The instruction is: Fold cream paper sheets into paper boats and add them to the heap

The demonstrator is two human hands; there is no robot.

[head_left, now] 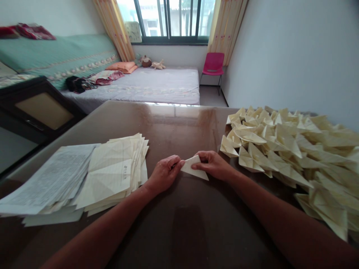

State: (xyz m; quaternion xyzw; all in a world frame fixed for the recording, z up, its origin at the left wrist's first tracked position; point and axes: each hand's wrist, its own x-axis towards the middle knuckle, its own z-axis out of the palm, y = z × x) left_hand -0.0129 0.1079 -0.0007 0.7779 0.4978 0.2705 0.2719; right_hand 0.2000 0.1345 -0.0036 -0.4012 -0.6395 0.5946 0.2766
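My left hand (165,172) and my right hand (213,165) meet at the middle of the brown table (179,123). Between them lies a small cream folded paper piece (193,169), triangular in outline. Both hands pinch it, the left at its left corner, the right along its upper right edge. To my left sits a stack of flat creased cream sheets (114,173), with printed grey sheets (53,179) beside it. A large heap of finished folded paper shapes (294,149) covers the table's right side.
Beyond the table stands a bed (157,85) with clothes and soft toys on it. A pink chair (213,65) is by the window. A dark cabinet (36,108) stands at the left. The white wall runs along the right.
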